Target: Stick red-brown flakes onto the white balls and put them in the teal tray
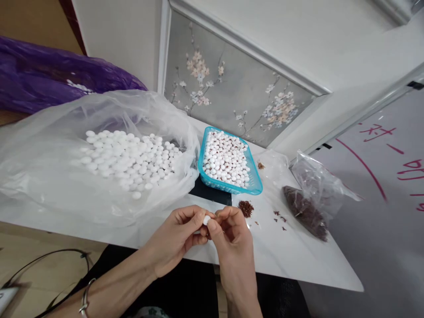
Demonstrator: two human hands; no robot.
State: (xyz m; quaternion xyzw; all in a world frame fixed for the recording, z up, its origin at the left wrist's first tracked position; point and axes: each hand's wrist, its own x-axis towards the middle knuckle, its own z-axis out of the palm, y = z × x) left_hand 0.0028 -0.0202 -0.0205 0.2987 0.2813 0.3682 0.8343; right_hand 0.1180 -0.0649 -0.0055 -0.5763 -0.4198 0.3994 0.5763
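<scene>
A small white ball (206, 220) sits between my hands, over the near edge of the table. My left hand (185, 229) pinches it between thumb and fingers. From the other side my right hand (232, 234) is closed too, its thumb tip pressed against the ball. A little brown shows among the fingertips, too small to make out. Just beyond my right hand lies a small heap of dark reddish-brown bits (246, 208). Behind the hands stands a blue plastic basket (255, 181) filled with white balls that show brown specks.
A large clear plastic bag (43, 163) of plain white balls covers the table's left side. Behind it lies a purple bag (29, 75). At right are a clear bag of brown material (304, 212) and scattered bits (281, 217). A framed flower picture (232, 75) and a whiteboard (380, 212) stand behind.
</scene>
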